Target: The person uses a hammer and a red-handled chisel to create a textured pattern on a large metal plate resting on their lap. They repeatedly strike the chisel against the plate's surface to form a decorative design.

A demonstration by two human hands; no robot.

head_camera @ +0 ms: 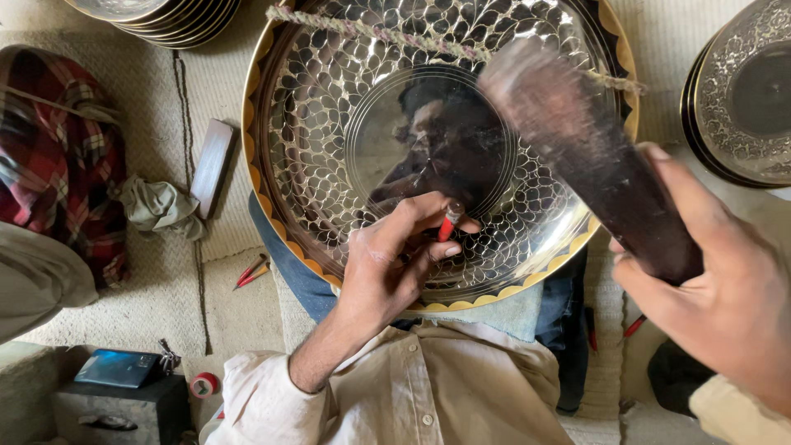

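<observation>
A cream shirt (428,387) was seen nearest the camera, its sleeve rolled back from the left forearm. The left hand (395,255) was closed around a small red-handled punch (449,222), pinched between thumb and fingers, with its tip set against the patterned band of a large engraved metal tray (346,115). The tray was propped on the lap, over blue trousers (288,264) and a pale cloth (511,313), just beyond the left hand. The right hand (725,305) was clenched around the lower end of a dark wooden mallet (585,156), which was raised and blurred above the tray's right side. A twisted cord (395,37) was stretched across the upper part of the tray, beyond both hands.

To the left of the left hand, two red-handled tools (251,272) were laid on the woven mat (165,297), and a roll of red tape (203,384) was seen nearer the camera beside a dark box (115,408). Farther left, a wooden block (212,167), a crumpled rag (161,206) and a plaid cloth (58,148) were found. A stack of plates (165,16) was placed at the far left, and more engraved plates (741,91) beyond the right hand.
</observation>
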